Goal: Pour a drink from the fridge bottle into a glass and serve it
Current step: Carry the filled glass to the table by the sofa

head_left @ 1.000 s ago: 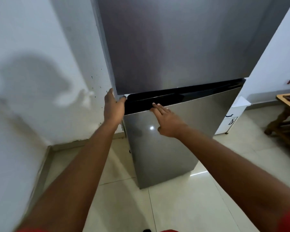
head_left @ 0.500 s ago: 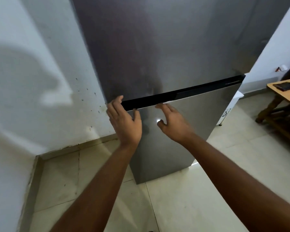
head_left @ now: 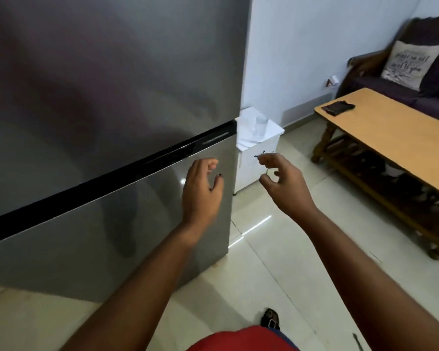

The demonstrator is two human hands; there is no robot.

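Both arms are reaching forward, and the left hand (head_left: 200, 191) is hovering loose-fingered in front of the lower door of the fridge (head_left: 112, 97), gripping nothing. The right hand (head_left: 284, 183) is curling its fingers in mid-air, empty too. The glass (head_left: 261, 125) is standing upright (mouth up) on the small white cabinet (head_left: 254, 160) just beside the fridge. Both fridge doors are sitting closed.

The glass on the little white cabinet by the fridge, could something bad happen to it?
Maybe. The glass stands on loose papers atop the small white cabinet, so a quick grab could make it slide or tip. Both the left hand and the right hand are empty and the fridge looks shut, so swinging a door near that corner might bump it.
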